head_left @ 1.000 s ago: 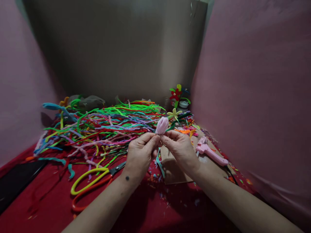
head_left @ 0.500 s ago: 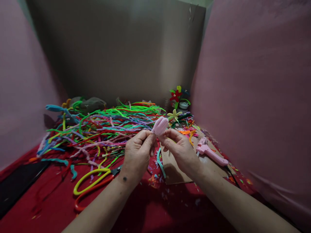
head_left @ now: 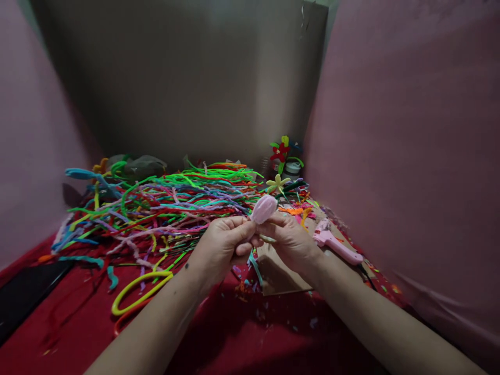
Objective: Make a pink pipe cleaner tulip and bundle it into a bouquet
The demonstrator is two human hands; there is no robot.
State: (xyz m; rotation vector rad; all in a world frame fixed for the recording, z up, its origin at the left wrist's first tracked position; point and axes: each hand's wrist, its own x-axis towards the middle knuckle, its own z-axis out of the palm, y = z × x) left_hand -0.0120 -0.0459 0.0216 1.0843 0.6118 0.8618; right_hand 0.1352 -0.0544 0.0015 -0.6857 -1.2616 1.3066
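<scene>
A pale pink, fuzzy petal shape (head_left: 264,209), looped from pipe cleaner, stands tilted up between my two hands. My left hand (head_left: 224,242) is closed, its thumb and forefinger pinching the petal's lower end. From the other side, my right hand (head_left: 291,238) is closed on the same lower end; the exact grip of its fingertips is partly hidden. Behind the hands spreads a heap of many-coloured pipe cleaners (head_left: 164,200). Below the right hand lies a piece of brown cardboard (head_left: 279,276).
Scissors with yellow and orange handles (head_left: 142,297) lie left of my left forearm, partly covered. A pink glue gun (head_left: 338,247) rests at the right. Pipe-cleaner flowers (head_left: 280,152) stand at the back near a bottle (head_left: 292,169). A dark flat object (head_left: 31,297) sits far left.
Both hands have shifted slightly right and down relative to the table, carrying the pink petal, and have come closer together. My left forearm now covers more of the scissors.
</scene>
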